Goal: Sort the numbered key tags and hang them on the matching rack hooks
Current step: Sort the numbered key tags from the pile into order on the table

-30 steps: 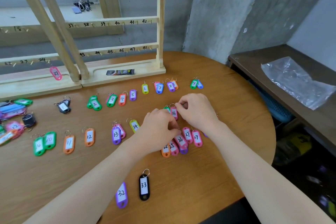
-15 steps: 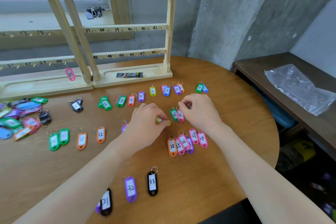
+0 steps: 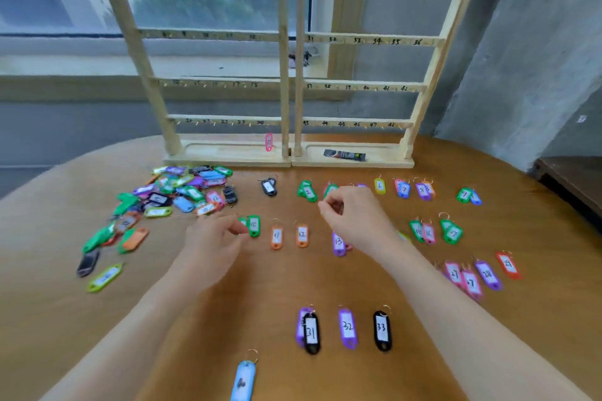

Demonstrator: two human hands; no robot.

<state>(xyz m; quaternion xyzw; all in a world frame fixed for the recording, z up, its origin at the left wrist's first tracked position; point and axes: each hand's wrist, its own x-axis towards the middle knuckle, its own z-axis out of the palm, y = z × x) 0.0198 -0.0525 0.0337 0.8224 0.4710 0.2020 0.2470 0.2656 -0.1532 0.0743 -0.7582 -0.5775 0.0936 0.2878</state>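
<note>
Two wooden racks (image 3: 290, 81) with numbered hooks stand at the table's back; one pink tag (image 3: 268, 142) hangs low on the left rack. Numbered key tags lie in rows on the table: green 2 (image 3: 308, 192), orange 12 (image 3: 302, 235), purple 13 (image 3: 338, 242), black 33 (image 3: 381, 330). My left hand (image 3: 215, 241) hovers with loosely curled fingers, tips right beside green tag 10 (image 3: 254, 225). My right hand (image 3: 355, 218) is over the first row, thumb and forefinger bent together near green tag 3 (image 3: 330, 189); blur hides whether they pinch anything.
A heap of unsorted tags (image 3: 176, 195) lies at the left. A small dark packet (image 3: 344, 155) rests on the right rack's base. A light blue tag (image 3: 244, 379) lies at the near edge. A dark shelf (image 3: 573, 179) adjoins the table on the right.
My view has swung left and up, showing both racks and the heap. Both hands left the 15–16 tags; the left moved to tag 10, the right up to the first row.
</note>
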